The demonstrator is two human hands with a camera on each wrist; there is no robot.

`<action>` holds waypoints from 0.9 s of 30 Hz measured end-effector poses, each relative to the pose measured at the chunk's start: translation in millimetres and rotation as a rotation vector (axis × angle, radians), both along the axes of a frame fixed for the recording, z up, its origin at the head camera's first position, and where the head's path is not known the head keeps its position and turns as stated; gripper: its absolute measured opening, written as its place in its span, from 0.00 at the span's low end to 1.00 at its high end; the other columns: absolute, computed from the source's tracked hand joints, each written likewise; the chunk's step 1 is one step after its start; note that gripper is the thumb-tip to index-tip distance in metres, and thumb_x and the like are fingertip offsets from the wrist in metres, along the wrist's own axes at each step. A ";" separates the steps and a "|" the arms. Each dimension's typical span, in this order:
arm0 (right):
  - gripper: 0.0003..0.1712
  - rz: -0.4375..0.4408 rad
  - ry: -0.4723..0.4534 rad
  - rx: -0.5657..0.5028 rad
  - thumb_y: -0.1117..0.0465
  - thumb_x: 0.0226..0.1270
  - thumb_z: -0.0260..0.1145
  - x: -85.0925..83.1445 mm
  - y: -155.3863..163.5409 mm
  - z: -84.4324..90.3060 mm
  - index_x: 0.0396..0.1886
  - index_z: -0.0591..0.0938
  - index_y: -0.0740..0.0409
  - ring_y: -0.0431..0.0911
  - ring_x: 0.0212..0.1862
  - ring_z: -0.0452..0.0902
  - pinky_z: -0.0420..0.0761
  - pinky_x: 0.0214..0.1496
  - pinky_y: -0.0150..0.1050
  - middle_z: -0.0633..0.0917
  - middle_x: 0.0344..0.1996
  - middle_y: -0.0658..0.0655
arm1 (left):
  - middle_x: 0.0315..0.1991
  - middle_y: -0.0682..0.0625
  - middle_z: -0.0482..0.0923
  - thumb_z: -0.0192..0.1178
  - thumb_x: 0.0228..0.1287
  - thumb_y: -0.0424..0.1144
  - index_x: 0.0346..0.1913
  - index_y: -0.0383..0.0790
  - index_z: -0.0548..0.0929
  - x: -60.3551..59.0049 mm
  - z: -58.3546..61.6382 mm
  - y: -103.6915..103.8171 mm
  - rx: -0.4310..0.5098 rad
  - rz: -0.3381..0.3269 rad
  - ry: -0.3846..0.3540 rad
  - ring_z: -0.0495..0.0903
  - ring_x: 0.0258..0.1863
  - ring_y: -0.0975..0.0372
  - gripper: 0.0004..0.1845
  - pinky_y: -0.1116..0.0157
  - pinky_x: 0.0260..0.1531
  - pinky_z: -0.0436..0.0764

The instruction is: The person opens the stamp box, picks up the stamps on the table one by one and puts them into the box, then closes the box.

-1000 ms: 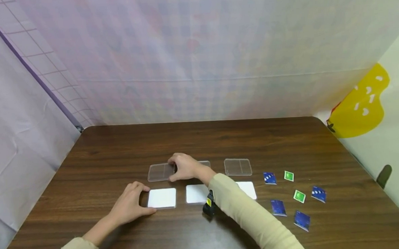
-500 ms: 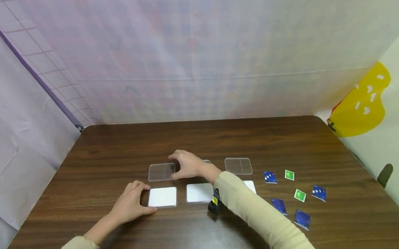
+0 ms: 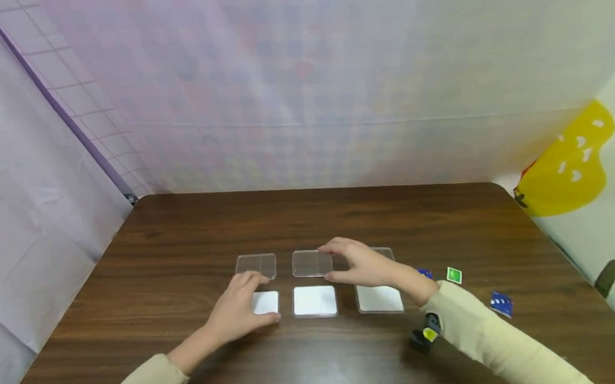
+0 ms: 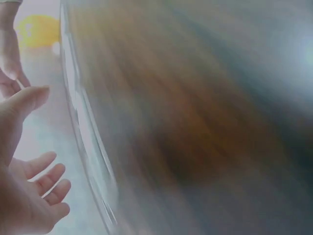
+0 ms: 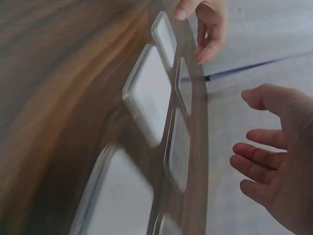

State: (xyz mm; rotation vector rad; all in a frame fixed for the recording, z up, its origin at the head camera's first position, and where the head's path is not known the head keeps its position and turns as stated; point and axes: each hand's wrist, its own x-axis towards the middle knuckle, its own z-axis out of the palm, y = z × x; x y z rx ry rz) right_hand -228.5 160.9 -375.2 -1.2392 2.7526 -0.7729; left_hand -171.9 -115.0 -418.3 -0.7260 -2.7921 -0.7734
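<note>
My left hand point(image 3: 240, 305) hovers with spread fingers over the left white-filled clear case point(image 3: 266, 302), covering part of it. My right hand point(image 3: 363, 261) reaches across the back row, its thumb and fingers apart at the right end of the middle clear lid point(image 3: 308, 264). In the right wrist view that hand point(image 5: 274, 152) holds nothing and is raised off the table. Beside the left case are a middle white case point(image 3: 315, 301) and a right white case point(image 3: 380, 299). Behind stand the left clear lid point(image 3: 257, 264) and a right clear lid point(image 3: 385, 252), partly hidden.
On the right of the brown table point(image 3: 319, 220) lie a green square packet point(image 3: 454, 275) and a blue packet point(image 3: 501, 303). Another blue packet point(image 3: 425, 273) peeks out behind the right forearm. A patterned curtain point(image 3: 302, 99) hangs behind the table.
The right hand has moved right, from the left lid to the middle one. The left hand has shifted right over its case. The right forearm now covers several packets.
</note>
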 end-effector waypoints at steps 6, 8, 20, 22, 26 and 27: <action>0.26 -0.125 -0.014 -0.032 0.58 0.58 0.65 17.7 67.9 -3.1 0.54 0.73 0.67 0.52 0.52 0.73 0.74 0.51 0.48 0.78 0.49 0.60 | 0.50 0.48 0.73 0.68 0.43 0.53 0.52 0.38 0.74 -7.9 10.5 58.6 -0.069 -0.118 -0.035 0.71 0.51 0.55 0.33 0.58 0.50 0.74; 0.26 -0.157 -0.020 -0.044 0.59 0.59 0.64 22.4 86.6 -5.9 0.54 0.73 0.67 0.53 0.51 0.73 0.75 0.50 0.50 0.78 0.48 0.62 | 0.49 0.48 0.74 0.68 0.44 0.52 0.52 0.38 0.74 -10.4 15.2 73.9 -0.093 -0.150 -0.033 0.72 0.50 0.57 0.33 0.60 0.50 0.74; 0.19 -0.320 0.020 -0.064 0.62 0.59 0.63 39.6 156.7 -26.6 0.49 0.76 0.67 0.53 0.45 0.76 0.77 0.44 0.49 0.81 0.44 0.59 | 0.48 0.51 0.75 0.65 0.47 0.55 0.53 0.40 0.75 -14.9 14.0 128.7 -0.196 -0.203 -0.108 0.73 0.47 0.61 0.32 0.68 0.46 0.75; 0.18 -0.345 0.009 -0.047 0.62 0.59 0.63 40.4 163.8 -30.0 0.48 0.77 0.66 0.52 0.44 0.77 0.77 0.43 0.48 0.81 0.43 0.58 | 0.46 0.51 0.75 0.65 0.46 0.56 0.52 0.40 0.76 -13.9 11.9 134.3 -0.218 -0.213 -0.108 0.74 0.45 0.61 0.32 0.69 0.44 0.75; 0.17 -0.375 -0.017 -0.024 0.62 0.59 0.64 37.7 174.5 -34.7 0.46 0.78 0.66 0.52 0.42 0.77 0.77 0.42 0.48 0.82 0.40 0.58 | 0.42 0.51 0.74 0.66 0.44 0.56 0.51 0.39 0.77 -14.6 8.6 143.6 -0.252 -0.216 -0.095 0.73 0.41 0.62 0.32 0.70 0.39 0.75; 0.17 -0.378 -0.012 -0.020 0.62 0.58 0.65 36.2 176.5 -35.7 0.45 0.78 0.66 0.52 0.42 0.78 0.78 0.42 0.47 0.82 0.40 0.57 | 0.42 0.51 0.74 0.67 0.44 0.56 0.51 0.39 0.77 -15.5 7.6 145.7 -0.262 -0.211 -0.092 0.73 0.40 0.62 0.33 0.71 0.38 0.75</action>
